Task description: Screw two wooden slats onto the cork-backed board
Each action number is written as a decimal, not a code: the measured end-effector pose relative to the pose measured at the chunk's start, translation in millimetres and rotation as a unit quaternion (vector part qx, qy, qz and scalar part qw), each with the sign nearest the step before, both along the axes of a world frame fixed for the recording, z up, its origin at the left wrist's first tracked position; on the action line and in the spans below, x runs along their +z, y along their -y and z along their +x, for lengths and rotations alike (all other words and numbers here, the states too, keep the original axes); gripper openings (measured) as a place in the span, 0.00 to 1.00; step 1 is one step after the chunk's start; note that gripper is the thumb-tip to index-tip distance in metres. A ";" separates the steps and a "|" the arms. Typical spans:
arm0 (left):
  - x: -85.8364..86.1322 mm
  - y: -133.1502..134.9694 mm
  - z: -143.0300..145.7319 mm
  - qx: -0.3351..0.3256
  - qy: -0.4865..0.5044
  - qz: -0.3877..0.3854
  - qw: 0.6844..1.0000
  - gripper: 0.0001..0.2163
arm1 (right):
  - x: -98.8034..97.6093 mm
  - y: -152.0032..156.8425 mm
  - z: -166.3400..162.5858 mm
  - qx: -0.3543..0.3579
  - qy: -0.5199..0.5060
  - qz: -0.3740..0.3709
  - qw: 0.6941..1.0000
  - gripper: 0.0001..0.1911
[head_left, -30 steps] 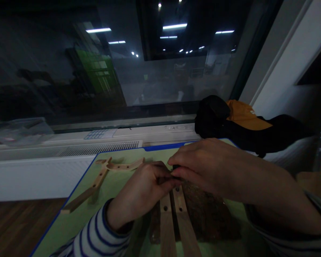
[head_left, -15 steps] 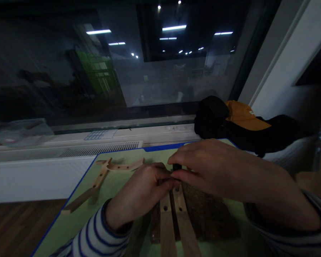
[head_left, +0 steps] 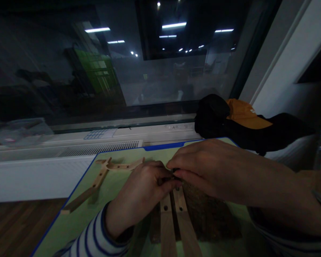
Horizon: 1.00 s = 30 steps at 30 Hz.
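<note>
Two pale wooden slats (head_left: pixel 173 225) with drilled holes lie side by side on a dark brown slab (head_left: pixel 211 217) on a green mat (head_left: pixel 115 185). My left hand (head_left: pixel 140 194) curls over the far end of the slats, fingers pinched. My right hand (head_left: pixel 205 171) comes in from the right, its thumb and fingers pinched on a small dark part (head_left: pixel 176 170) right above the slat ends, touching my left fingertips. What the part is stays unclear in the dim light.
More drilled wooden pieces (head_left: pixel 104 171) lie on the mat's far left. The mat has a blue edge. Behind it run a white sill with a vent grille (head_left: pixel 96 148) and a dark window. A black bag with an orange cap (head_left: pixel 243 114) sits at the right.
Both hands stay pinched together over the slat ends. My right hand has lowered slightly, hiding more of the small dark part.
</note>
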<state>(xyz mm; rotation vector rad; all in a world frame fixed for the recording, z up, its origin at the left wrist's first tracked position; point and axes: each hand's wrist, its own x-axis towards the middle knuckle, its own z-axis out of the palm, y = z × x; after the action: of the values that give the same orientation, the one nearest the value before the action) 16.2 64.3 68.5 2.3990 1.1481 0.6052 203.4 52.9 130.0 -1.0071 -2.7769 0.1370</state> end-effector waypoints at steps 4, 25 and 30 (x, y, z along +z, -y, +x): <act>-2.7 -1.2 -0.8 -0.005 0.008 -0.024 1.000 0.10 | -4.2 -1.3 -1.3 0.002 0.012 0.000 1.000 0.08; -1.5 -2.2 -1.8 -0.028 -0.011 -0.010 0.999 0.11 | -9.6 0.1 0.3 -0.016 0.036 0.066 0.997 0.08; -2.4 -2.8 -1.3 -0.018 -0.013 0.002 1.000 0.09 | -6.3 -1.8 -0.6 -0.025 0.038 0.064 0.997 0.09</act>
<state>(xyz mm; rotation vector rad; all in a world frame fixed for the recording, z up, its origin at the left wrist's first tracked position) 14.9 67.1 66.2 2.4325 1.1136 0.5672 202.7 54.8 123.7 -1.0705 -2.7829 -0.0863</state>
